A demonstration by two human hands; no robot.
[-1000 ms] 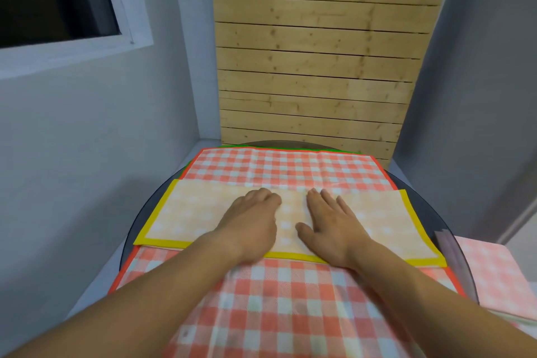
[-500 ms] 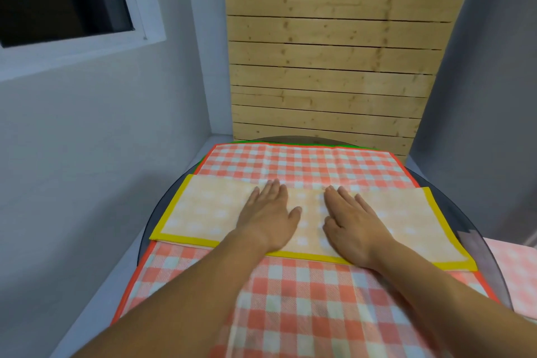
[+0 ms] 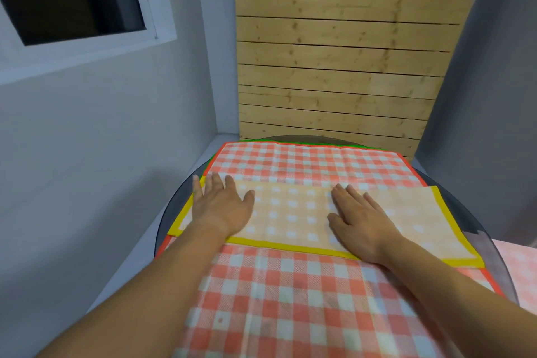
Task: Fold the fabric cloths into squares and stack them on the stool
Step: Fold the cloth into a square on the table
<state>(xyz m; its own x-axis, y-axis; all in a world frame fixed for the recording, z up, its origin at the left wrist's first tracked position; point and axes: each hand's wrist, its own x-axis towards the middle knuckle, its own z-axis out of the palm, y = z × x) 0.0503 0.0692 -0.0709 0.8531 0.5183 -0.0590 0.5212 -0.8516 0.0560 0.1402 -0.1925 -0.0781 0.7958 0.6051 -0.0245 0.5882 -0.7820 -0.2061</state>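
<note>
Yellow cloth [image 3: 293, 212]: folded strip lying across red checked cloth [image 3: 290, 299]
Left hand [image 3: 220, 206]: flat, fingers spread, pressing strip's left end
Right hand [image 3: 357, 221]: flat, fingers straight, pressing right of middle

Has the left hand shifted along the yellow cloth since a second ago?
Yes. The left hand slid left, from the middle of the yellow cloth to its left end, away from the right hand.
</note>
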